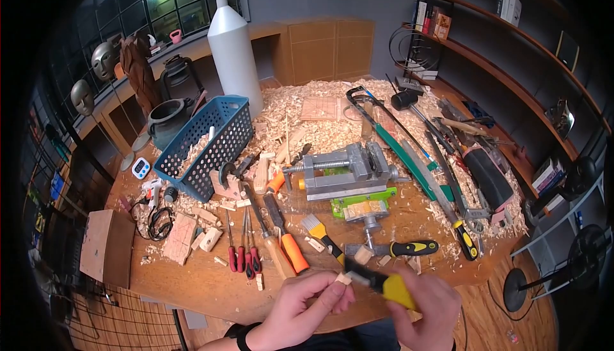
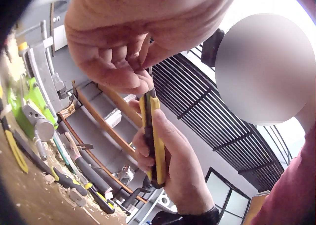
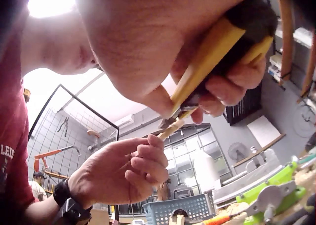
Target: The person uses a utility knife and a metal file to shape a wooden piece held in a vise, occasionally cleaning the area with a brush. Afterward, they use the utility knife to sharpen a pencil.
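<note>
My right hand [image 1: 430, 306] grips a yellow and black utility knife [image 1: 398, 291], its blade end pointing left toward my other hand. Between the thumb and fingers of my left hand [image 1: 313, 306] is pinched a small pale piece of wood [image 1: 344, 279]. In the right wrist view the knife [image 3: 210, 62] lies across the right palm, and its tip meets the upper end of the wood [image 3: 171, 128] above the left hand [image 3: 123, 170]. The left wrist view shows the right hand [image 2: 180, 161] wrapped round the knife [image 2: 154, 141]; there the left fingers hide the wood.
On the bench [image 1: 211, 287] stand a grey vise [image 1: 345, 172] and a blue basket [image 1: 217, 140]. Chisels [image 1: 291, 249], small red-handled tools [image 1: 246, 258], a brush [image 1: 320, 233] and a black-yellow handled tool [image 1: 412, 248] lie before the hands. Saws [image 1: 416, 165] and wood shavings [image 1: 281, 105] lie farther back.
</note>
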Available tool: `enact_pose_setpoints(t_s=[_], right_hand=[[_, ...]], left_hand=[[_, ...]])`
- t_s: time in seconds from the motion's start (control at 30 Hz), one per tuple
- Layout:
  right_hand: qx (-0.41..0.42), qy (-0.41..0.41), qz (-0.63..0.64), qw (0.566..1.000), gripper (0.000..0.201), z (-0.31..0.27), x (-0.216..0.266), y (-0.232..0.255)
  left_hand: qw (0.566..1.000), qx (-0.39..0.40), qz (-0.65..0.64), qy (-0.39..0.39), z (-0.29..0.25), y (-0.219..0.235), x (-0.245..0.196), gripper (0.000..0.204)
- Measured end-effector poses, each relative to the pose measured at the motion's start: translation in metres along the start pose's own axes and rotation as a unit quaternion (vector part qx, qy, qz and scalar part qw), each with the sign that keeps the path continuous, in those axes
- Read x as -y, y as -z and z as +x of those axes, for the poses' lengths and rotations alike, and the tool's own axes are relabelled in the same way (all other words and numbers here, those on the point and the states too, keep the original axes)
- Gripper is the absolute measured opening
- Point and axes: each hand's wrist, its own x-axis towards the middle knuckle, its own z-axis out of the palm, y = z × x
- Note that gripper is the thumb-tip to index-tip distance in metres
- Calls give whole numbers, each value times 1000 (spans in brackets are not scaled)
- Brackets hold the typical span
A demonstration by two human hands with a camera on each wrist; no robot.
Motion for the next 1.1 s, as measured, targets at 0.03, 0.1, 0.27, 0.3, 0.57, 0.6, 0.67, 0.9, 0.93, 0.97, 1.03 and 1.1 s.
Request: enact_pose_setpoints(t_s=[0.03, 0.1, 0.27, 0.3, 0.57, 0.6, 0.67, 0.9, 0.93, 0.97, 1.03, 1.1], right_hand=[[0, 1, 0, 1000, 49, -1, -2, -1], [-46, -13, 63, 997, 44, -4, -6, -3], [-4, -94, 235, 967, 49, -4, -8, -7], [21, -118, 260, 958, 53, -2, -7, -7], [98, -235, 344, 904, 18, -2, -23, -23], [99, -234, 344, 904, 18, -2, -27, -24], [43, -283, 426, 858, 13, -2, -33, -24], [-45, -333, 521, 785, 11, 7, -39, -21], [-68, -337, 566, 750, 11, 9, -39, -23], [-82, -353, 561, 744, 12, 10, -38, -27], [-93, -348, 578, 733, 12, 13, -34, -37], [-102, -356, 604, 706, 13, 16, -25, -49]], left_hand=[[1000, 0, 0, 0, 1, 0, -2, 25], [1000, 0, -8, 30, 2, 0, -5, 27], [994, 79, 75, 8, 9, 3, 3, 26], [983, 122, 134, 7, 10, 5, 3, 25], [937, 215, 272, -38, 22, 21, -3, 21], [938, 212, 273, -37, 24, 24, -5, 25], [935, 226, 274, -13, 26, 34, -14, 20], [982, 52, 176, 55, 20, 82, -29, 25], [981, 53, 178, 52, 21, 83, -26, 25], [977, 19, 206, 41, 24, 83, -22, 24], [969, -13, 244, -28, 29, 73, -21, 20], [953, 12, 283, -109, 38, 50, -13, 22]])
